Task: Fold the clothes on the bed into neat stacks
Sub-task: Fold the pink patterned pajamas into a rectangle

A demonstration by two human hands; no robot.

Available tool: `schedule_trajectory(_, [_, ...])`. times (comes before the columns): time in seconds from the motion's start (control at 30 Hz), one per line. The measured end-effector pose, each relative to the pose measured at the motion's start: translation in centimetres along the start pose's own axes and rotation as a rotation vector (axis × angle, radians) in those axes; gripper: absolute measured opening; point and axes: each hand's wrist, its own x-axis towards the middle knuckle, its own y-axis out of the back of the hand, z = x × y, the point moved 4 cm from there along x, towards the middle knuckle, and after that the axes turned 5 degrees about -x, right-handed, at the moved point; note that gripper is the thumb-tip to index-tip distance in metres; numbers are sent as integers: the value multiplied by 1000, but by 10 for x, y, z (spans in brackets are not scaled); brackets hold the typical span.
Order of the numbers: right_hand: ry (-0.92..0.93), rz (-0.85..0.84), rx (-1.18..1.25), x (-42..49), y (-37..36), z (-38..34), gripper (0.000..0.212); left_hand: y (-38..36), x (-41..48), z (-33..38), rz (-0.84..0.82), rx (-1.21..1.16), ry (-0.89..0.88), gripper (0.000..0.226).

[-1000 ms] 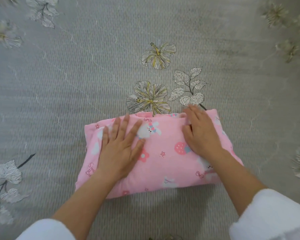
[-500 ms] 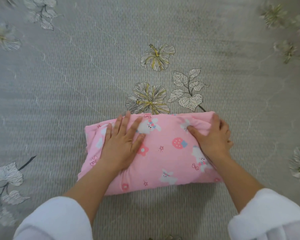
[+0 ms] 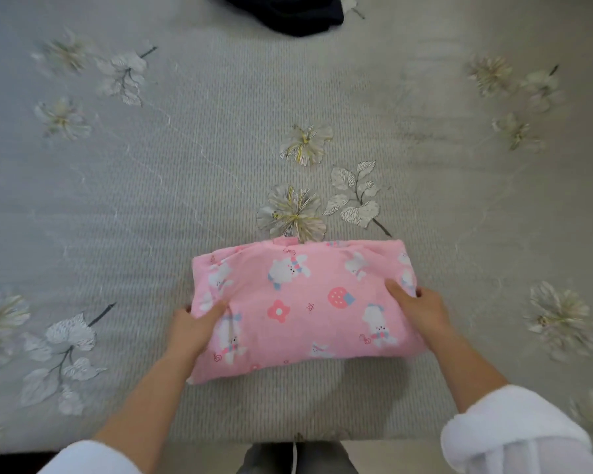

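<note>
Folded pink garment [image 3: 302, 302] is lying near the bed's [image 3: 185, 165] front edge. Left hand [image 3: 194, 328] and right hand [image 3: 421, 311] are clamping its opposite ends, thumbs on top, fingers tucked beneath. Being soft, light and floppy, it is probably needing support at both ends.

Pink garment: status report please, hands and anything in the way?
Left hand and right hand grip the pink garment by its ends, thumbs on top. Garment folded. Dark cloth far up the bed, not in the way.
</note>
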Motion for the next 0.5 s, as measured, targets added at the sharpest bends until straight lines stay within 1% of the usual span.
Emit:
schedule_trajectory(0.03, [3,12,10,-3,3,-2,50,3,-2,1,-27,-51,55,67])
schedule_trajectory(0.1, [20,50,14,-13,15,-7,50,8,-11,6,-108,-103,128,68])
schedule_trajectory(0.13, [30,70,17,-20,24,-9,49,11,-19,11,-141,-106,124,71])
schedule_trajectory(0.2, [61,87,47,-38,42,-12,45,16,-34,21,-147,-93,83,71])
schedule_trajectory(0.3, [87,125,74,-70,73,-9,39,17,-71,41,-155,-94,33,52])
schedule_trajectory(0.37, [87,149,114,-89,97,2,38,11,-95,52,-184,-82,-5,43])
schedule_trajectory(0.43, [86,171,163,-108,124,17,38,0,-122,64,-227,-95,-34,47])
schedule_trajectory(0.5, [78,197,215,-125,154,36,35,-14,-142,71,-274,-94,-72,66])
